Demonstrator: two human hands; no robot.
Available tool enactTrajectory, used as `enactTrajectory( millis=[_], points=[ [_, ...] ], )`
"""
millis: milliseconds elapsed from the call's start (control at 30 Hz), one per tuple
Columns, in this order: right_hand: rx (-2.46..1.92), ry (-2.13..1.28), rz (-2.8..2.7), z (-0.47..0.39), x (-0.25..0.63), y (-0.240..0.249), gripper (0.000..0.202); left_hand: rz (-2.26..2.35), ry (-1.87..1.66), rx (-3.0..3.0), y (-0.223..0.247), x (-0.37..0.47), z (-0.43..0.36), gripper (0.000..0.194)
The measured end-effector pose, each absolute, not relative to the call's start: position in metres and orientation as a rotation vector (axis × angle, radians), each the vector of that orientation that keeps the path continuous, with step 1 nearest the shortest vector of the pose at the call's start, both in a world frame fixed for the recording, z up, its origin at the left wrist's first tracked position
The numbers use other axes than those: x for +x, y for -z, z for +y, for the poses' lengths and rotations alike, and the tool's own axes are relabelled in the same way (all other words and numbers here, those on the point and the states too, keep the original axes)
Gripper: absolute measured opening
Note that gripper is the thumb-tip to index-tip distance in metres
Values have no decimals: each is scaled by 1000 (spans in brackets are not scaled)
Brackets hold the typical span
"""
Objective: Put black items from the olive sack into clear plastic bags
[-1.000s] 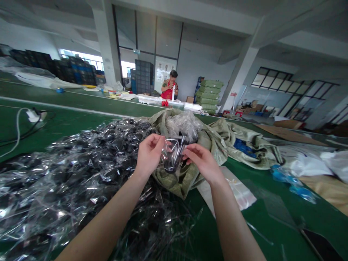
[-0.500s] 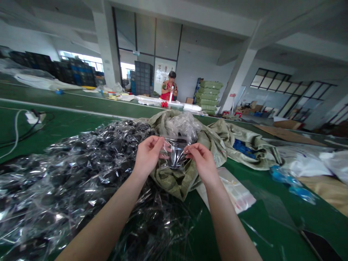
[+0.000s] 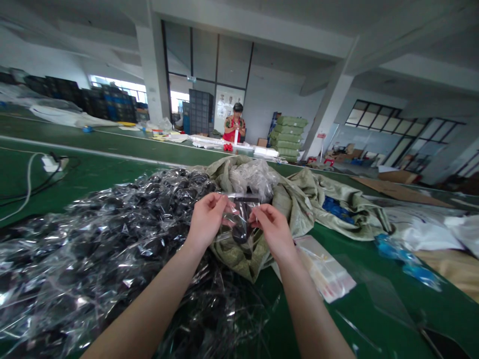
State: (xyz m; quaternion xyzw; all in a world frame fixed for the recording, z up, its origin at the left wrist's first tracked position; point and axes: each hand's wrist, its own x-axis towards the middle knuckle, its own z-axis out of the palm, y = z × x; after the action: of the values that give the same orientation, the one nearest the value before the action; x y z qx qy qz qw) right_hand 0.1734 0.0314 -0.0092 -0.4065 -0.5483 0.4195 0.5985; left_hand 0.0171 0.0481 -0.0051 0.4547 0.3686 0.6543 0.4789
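Between my two hands a clear plastic bag [image 3: 241, 212] with a dark, rounded item inside is stretched out. My left hand [image 3: 209, 217] pinches its left edge, thumb on top. My right hand [image 3: 271, 224] pinches the right edge with thumb and fingertips. What the dark item is I cannot make out. Under and behind the bag lies an olive woven sack [image 3: 243, 267], its mouth spread open, with crumpled clear plastic [image 3: 252, 174] in it. Left of my hands spreads a big heap of dark items in clear bags [image 3: 123, 239].
A stack of flat clear bags [image 3: 325, 269] lies right of my right forearm. Further right are a second woven sack [image 3: 359, 214] with blue pieces, blue-wrapped items [image 3: 407, 259] and a dark phone-like object [image 3: 441, 344]. A power strip [image 3: 50, 163] sits left. Across the table stands another person [image 3: 234, 127].
The bag between my hands has tilted, and the dark item now shows as a rounded shape low in it. Both hands sit slightly lower in view and keep their pinch.
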Motion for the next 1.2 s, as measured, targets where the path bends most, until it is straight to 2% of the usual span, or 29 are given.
enactTrajectory(
  millis=[267, 467, 667, 733, 900, 1033, 1200],
  points=[
    [-862, -906, -1213, 34, 177, 11, 18, 746, -1408, 1108, 6, 6, 53, 34],
    [-837, -973, -1177, 36, 176, 13, 19, 739, -1372, 1052, 2, 4, 51, 31],
    [-822, -898, -1136, 37, 172, 14, 22, 750, -1323, 1050, 3, 2, 56, 23],
    [-864, -843, -1171, 35, 171, 14, 22, 874, -1400, 1164, 5, 0, 58, 22],
    [-969, -756, -1301, 29, 167, 14, 21, 1260, -1999, 1896, 4, 1, 47, 12],
    [-970, -765, -1361, 27, 162, 15, 22, 1066, -1831, 2389, 4, 9, 35, 15],
    [-925, -734, -1441, 26, 158, 16, 19, 1048, -1760, 2507, 11, 15, 40, 19]
  ],
)
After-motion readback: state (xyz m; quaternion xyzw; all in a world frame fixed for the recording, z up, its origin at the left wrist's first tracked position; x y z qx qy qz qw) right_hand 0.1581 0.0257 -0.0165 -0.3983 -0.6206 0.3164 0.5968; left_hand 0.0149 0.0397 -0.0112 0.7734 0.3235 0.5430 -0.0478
